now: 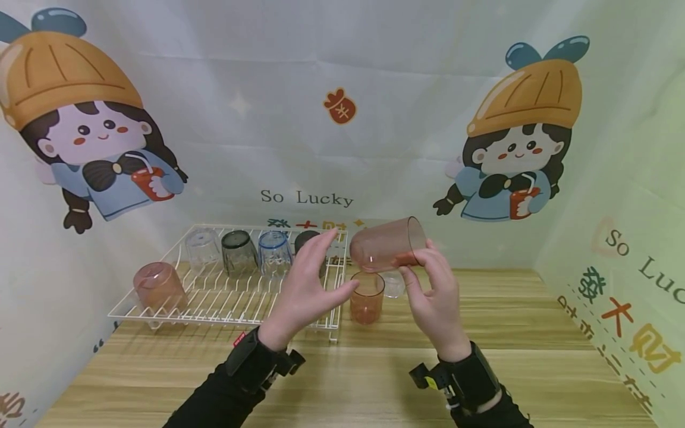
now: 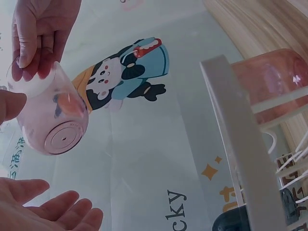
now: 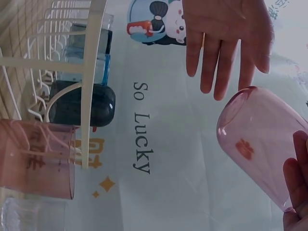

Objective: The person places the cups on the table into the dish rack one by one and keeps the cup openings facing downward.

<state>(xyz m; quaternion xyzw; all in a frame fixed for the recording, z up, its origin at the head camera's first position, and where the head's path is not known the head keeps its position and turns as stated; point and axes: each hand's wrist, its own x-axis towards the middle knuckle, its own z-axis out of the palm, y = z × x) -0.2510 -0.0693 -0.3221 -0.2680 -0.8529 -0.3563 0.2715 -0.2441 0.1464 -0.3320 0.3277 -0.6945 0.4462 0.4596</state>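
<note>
Wooden table (image 1: 535, 333) stands before a pale curtain (image 1: 374, 107) printed with cartoon girls and the words "So Lucky". Both forearms are cut off at the lower edge of the head view, and black wrist straps cover the wrists.

Up in the air, the right hand (image 1: 436, 294) pinches a pink cup (image 1: 387, 244) near its rim, with fingers and thumb curled on the wall. The cup lies on its side, its bottom pointing toward the left hand (image 1: 307, 285). That hand is spread with straight fingers, just beside the cup's bottom; I cannot tell if a fingertip touches it.

Directly below the held cup, an orange cup (image 1: 367, 297) stands upright on the table, and a small clear glass (image 1: 394, 284) behind it is partly hidden. To the left of the hands is a white wire rack (image 1: 225, 297) with cups upside down: a pink one (image 1: 159, 287), a clear one (image 1: 203, 246), a dark grey one (image 1: 239, 251) and a blue one (image 1: 275, 252). Another dark cup (image 1: 306, 239) is mostly hidden behind the left hand.
</note>
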